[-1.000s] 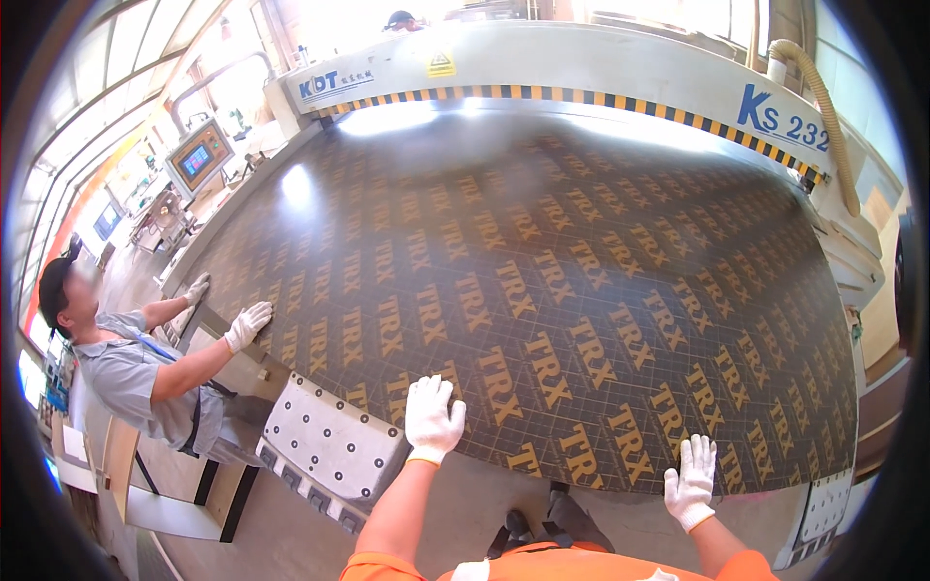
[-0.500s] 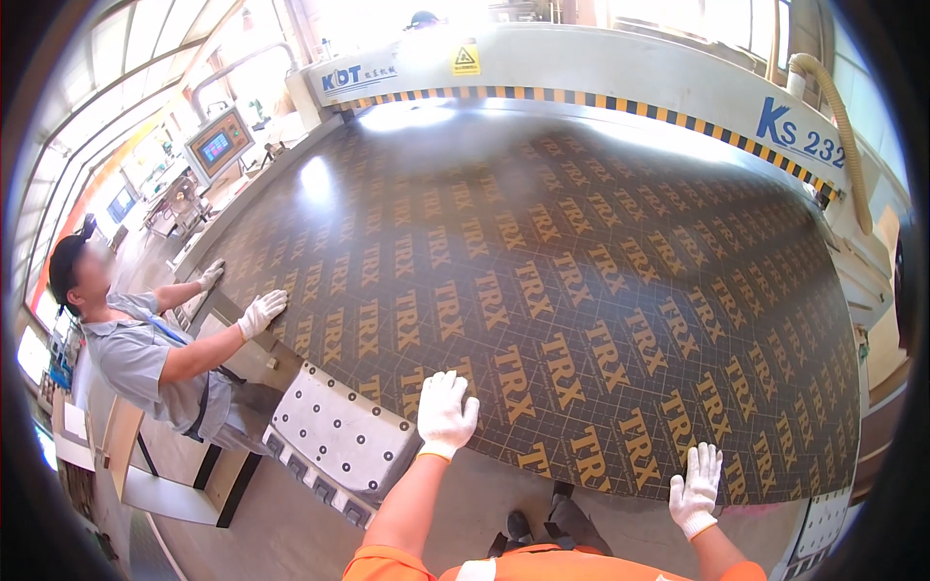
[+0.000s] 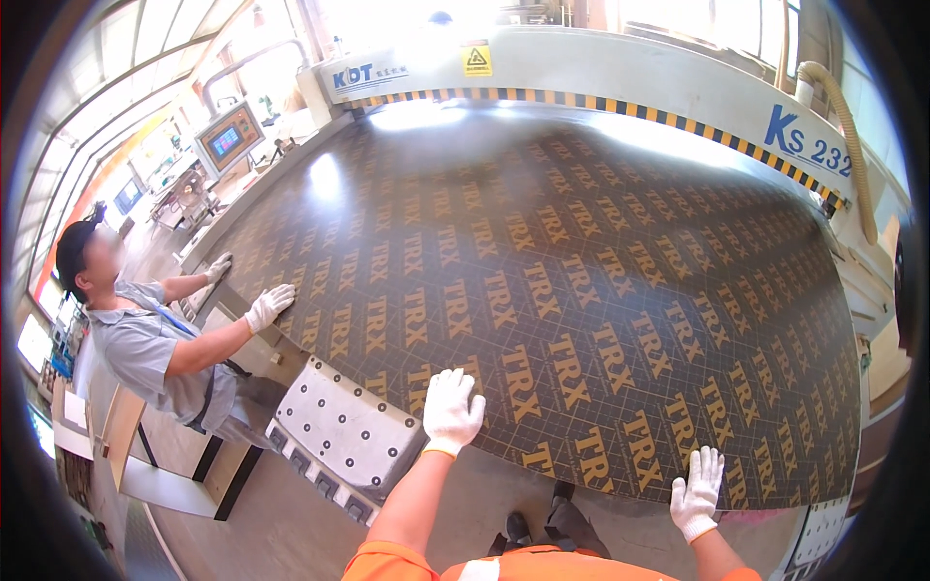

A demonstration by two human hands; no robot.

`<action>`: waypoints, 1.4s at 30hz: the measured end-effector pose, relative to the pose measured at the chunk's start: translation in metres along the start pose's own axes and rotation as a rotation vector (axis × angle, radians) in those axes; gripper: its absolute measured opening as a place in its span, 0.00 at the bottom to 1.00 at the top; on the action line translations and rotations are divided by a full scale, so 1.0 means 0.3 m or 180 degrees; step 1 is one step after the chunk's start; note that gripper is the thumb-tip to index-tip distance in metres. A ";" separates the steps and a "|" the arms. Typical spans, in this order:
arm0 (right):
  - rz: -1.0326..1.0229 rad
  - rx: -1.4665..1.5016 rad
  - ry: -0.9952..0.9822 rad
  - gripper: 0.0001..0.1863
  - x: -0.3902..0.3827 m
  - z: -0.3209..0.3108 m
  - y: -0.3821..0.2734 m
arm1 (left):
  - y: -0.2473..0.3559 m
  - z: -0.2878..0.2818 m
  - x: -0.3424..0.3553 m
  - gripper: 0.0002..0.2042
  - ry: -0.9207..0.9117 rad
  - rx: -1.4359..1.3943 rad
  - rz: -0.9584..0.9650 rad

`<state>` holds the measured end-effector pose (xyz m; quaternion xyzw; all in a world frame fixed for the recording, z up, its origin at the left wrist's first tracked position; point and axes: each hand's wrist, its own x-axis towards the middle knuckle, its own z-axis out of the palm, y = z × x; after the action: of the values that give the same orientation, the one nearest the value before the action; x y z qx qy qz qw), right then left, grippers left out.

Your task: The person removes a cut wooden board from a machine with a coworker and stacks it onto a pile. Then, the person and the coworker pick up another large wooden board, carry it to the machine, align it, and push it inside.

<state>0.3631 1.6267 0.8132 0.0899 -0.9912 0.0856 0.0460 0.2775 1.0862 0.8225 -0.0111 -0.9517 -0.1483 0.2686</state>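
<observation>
A very large dark brown panel (image 3: 542, 290) with rows of tan lettering lies flat before me. My left hand (image 3: 452, 411), in a white glove, rests on its near edge, fingers loosely spread. Further right, my right hand (image 3: 697, 494), gloved too, presses flat on the same edge with its fingers stretched out. Neither hand grips anything. At the panel's left side, a co-worker's gloved hand (image 3: 269, 307) lies on the edge, and the co-worker's other hand (image 3: 218, 268) touches it farther back.
A grey machine beam (image 3: 620, 82) with a black-and-yellow striped lower edge spans the far side. A perforated support table (image 3: 349, 426) stands left of my left arm, near the co-worker (image 3: 160, 339). A control screen (image 3: 230, 142) hangs at far left; a hose (image 3: 852, 145) drops at far right.
The whole view has shifted slightly, so the machine and co-worker appear a little further right. Both my hands stay flat on the panel's near edge.
</observation>
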 end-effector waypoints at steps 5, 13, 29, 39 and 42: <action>0.0045 -0.0009 -0.0061 0.39 0.002 -0.008 -0.005 | 0.003 -0.002 0.000 0.14 -0.0146 -0.0004 -0.0100; 0.0062 0.0022 -0.0120 0.39 0.003 -0.004 -0.001 | -0.005 0.006 -0.002 0.14 -0.0155 0.0004 -0.0134; 0.0013 -0.0231 0.0063 0.38 0.011 0.036 -0.009 | -0.022 0.039 -0.010 0.18 -0.0201 0.0027 -0.0186; -0.0101 -0.0242 0.0520 0.35 -0.006 0.062 -0.035 | -0.055 0.088 -0.046 0.23 -0.0177 0.0127 -0.0176; -0.0121 -0.0231 0.0750 0.34 -0.001 0.113 -0.046 | -0.098 0.137 -0.073 0.24 0.0081 0.0197 -0.0050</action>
<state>0.3634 1.6074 0.7822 0.0963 -0.9795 0.0587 0.1670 0.2725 1.0713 0.7695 0.0066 -0.9524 -0.1210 0.2797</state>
